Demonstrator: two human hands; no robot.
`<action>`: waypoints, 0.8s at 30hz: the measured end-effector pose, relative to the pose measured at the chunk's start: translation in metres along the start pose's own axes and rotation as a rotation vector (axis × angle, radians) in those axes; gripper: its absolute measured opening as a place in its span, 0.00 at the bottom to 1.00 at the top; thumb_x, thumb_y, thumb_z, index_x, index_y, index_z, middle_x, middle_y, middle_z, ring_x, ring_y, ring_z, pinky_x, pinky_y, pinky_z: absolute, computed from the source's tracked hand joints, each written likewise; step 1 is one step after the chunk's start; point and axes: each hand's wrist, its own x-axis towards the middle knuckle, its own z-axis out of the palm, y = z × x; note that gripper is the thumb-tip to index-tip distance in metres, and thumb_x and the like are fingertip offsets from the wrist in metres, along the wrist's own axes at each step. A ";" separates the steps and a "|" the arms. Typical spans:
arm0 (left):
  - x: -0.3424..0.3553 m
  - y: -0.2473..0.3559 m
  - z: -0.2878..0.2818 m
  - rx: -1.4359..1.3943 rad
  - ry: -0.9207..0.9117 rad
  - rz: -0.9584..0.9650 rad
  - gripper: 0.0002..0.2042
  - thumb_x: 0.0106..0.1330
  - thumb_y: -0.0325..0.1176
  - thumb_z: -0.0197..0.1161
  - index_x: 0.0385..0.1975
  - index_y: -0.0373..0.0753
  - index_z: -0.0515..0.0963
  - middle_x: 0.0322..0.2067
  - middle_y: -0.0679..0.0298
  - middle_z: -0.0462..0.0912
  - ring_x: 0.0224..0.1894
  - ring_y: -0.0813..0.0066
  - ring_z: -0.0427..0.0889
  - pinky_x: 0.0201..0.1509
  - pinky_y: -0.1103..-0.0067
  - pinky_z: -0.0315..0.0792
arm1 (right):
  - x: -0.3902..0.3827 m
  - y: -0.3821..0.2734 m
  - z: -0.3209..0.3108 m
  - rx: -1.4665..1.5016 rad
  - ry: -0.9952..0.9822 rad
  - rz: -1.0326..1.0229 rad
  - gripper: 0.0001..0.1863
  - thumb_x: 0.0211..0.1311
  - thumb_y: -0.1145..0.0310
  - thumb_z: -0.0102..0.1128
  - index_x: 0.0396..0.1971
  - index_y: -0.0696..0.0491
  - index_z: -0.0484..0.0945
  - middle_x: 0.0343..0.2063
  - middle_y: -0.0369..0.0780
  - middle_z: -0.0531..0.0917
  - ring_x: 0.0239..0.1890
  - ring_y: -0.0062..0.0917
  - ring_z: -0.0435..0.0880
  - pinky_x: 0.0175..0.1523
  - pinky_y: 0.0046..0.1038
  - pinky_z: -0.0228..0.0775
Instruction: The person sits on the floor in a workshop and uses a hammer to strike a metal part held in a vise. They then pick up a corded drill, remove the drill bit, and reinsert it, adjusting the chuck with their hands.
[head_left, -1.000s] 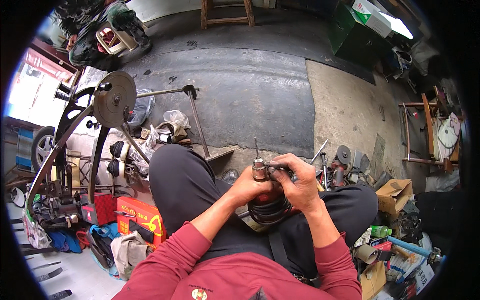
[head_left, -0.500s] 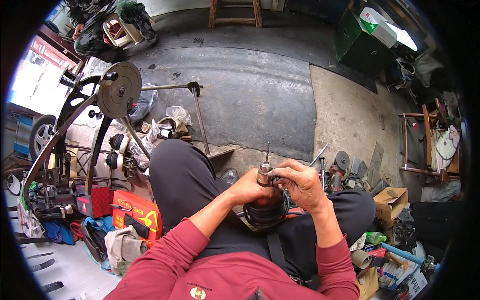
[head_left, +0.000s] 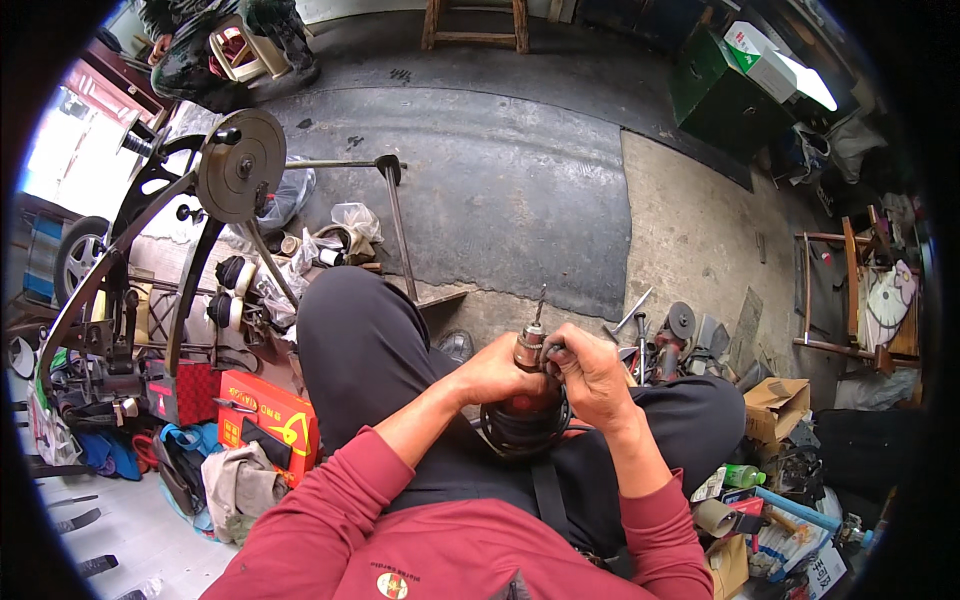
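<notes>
A power drill (head_left: 523, 402) with a dark red body stands upright above my lap, its metal chuck (head_left: 530, 347) at the top. A thin twist drill bit (head_left: 541, 304) points up and away from me out of the chuck. My left hand (head_left: 500, 372) is wrapped around the drill just below the chuck. My right hand (head_left: 590, 365) is closed in a pinch against the chuck's right side; whatever its fingers hold is hidden. The drill's black cord (head_left: 515, 440) hangs in coils below both hands.
A cast-metal machine with a round wheel (head_left: 241, 166) stands at the left. Below it is a red box (head_left: 264, 425). An angle grinder (head_left: 678, 325) lies on the floor right of my hands, near an open cardboard box (head_left: 776, 404). Another person (head_left: 200, 55) sits far left.
My right hand has turned at the chuck, its fingers curling in more and its knuckles shifting slightly left. My left hand keeps its grip on the drill. The whole view has shifted a little.
</notes>
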 end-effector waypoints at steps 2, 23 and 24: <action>0.000 0.001 0.000 -0.003 0.014 -0.014 0.09 0.55 0.26 0.69 0.35 0.35 0.82 0.31 0.69 0.85 0.35 0.81 0.80 0.41 0.77 0.76 | -0.003 0.001 0.011 0.098 0.078 0.109 0.10 0.78 0.72 0.51 0.33 0.57 0.75 0.20 0.35 0.74 0.22 0.17 0.72 0.29 0.22 0.63; 0.003 0.006 0.000 -0.095 -0.083 0.055 0.10 0.56 0.26 0.67 0.39 0.35 0.81 0.33 0.69 0.84 0.36 0.83 0.80 0.44 0.79 0.75 | -0.018 -0.004 -0.005 0.263 0.073 0.178 0.04 0.74 0.78 0.53 0.39 0.60 0.77 0.27 0.38 0.79 0.30 0.22 0.80 0.37 0.26 0.74; 0.001 0.010 -0.002 -0.045 -0.075 0.043 0.11 0.56 0.26 0.67 0.40 0.35 0.81 0.33 0.69 0.85 0.37 0.83 0.80 0.44 0.79 0.75 | -0.016 -0.008 -0.010 0.113 -0.001 0.105 0.05 0.67 0.82 0.56 0.39 0.58 0.79 0.31 0.42 0.81 0.31 0.31 0.83 0.38 0.28 0.75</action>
